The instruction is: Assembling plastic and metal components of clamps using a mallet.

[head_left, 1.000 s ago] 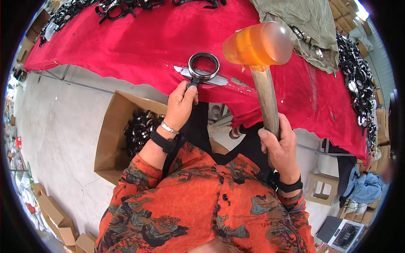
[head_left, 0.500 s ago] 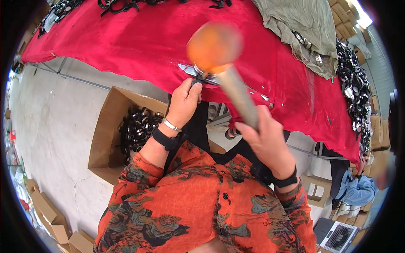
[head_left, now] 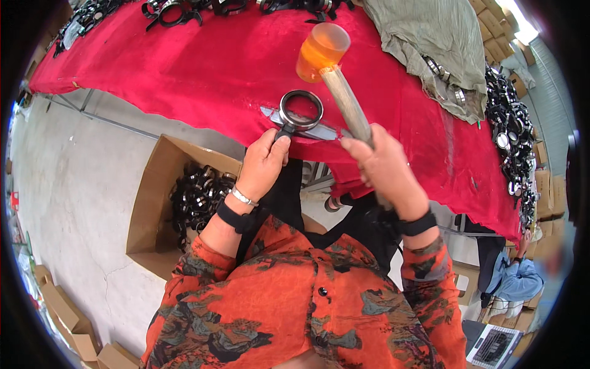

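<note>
My left hand [head_left: 263,165] is closed on the short black handle of a ring-shaped part [head_left: 300,111]. Its round silver-and-black rim lies over a flat metal bar [head_left: 319,131] at the edge of the red-covered table [head_left: 227,67]; through its middle the red cloth shows. In my right hand [head_left: 388,165] is a mallet [head_left: 324,52], gripped by its wooden shaft. The mallet's translucent orange head is raised above and to the right of the ring, apart from it.
A cardboard box [head_left: 145,209] of black-and-silver ring parts stands on the floor at left. More such parts [head_left: 174,12] lie along the table's far side, and a heap [head_left: 510,132] at right. Grey-green cloth [head_left: 430,37] covers some. A person's blue sleeve [head_left: 519,280] shows at lower right.
The mallet head has lifted off from over the ring, uncovering it, and is less blurred. My right hand has come back slightly; my left keeps its hold on the handle.
</note>
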The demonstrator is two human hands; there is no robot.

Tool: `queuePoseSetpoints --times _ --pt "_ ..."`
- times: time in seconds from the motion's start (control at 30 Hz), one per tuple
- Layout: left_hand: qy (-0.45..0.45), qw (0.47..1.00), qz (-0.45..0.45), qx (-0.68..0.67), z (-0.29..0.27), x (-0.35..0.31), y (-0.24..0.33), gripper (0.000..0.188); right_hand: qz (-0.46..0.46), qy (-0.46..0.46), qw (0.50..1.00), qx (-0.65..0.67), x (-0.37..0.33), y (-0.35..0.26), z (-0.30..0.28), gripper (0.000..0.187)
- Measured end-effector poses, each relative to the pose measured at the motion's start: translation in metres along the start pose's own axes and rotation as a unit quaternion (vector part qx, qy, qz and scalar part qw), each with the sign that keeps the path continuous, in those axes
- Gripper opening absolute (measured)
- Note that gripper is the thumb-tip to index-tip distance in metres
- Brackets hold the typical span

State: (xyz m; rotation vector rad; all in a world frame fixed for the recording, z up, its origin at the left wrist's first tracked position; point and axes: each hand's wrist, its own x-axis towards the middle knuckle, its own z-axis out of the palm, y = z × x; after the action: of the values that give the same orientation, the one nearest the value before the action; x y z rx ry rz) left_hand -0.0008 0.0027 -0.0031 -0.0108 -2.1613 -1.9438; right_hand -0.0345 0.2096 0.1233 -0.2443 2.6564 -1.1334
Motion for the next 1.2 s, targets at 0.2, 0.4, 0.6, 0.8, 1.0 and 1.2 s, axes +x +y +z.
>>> queuePoseSetpoints --times 0.2,0.4,0.6,0.8,1.0,1.2 --pt "-0.007 0.999 -0.040 0.004 -0.005 -0.003 0.004 0.027 0.001 -0.006 0.986 0.170 -0.011 -0.024 -0.024 0.031" --pt "-0.001 1.000 -0.004 -0.009 -0.003 0.004 -0.001 0.031 0.075 -0.049 0.986 0.142 0.006 0.013 -0.011 0.031" --pt "-0.030 0.999 -0.031 -0.010 -0.006 -0.004 -0.001 0.026 -0.008 0.025 0.978 0.206 -0.020 -0.004 -0.023 0.030" --pt "-0.038 0.999 -0.029 -0.020 -0.004 0.001 -0.002 0.027 0.110 -0.049 0.958 0.262 -0.018 0.034 -0.008 0.028" --pt "-0.027 0.999 -0.024 -0.021 -0.003 -0.003 0.002 0.028 0.026 0.019 0.946 0.322 -0.049 0.033 -0.007 0.026" --pt "-0.020 0.999 -0.030 -0.028 -0.001 0.001 -0.003 0.029 0.098 -0.049 0.947 0.301 -0.056 0.045 0.005 0.029"
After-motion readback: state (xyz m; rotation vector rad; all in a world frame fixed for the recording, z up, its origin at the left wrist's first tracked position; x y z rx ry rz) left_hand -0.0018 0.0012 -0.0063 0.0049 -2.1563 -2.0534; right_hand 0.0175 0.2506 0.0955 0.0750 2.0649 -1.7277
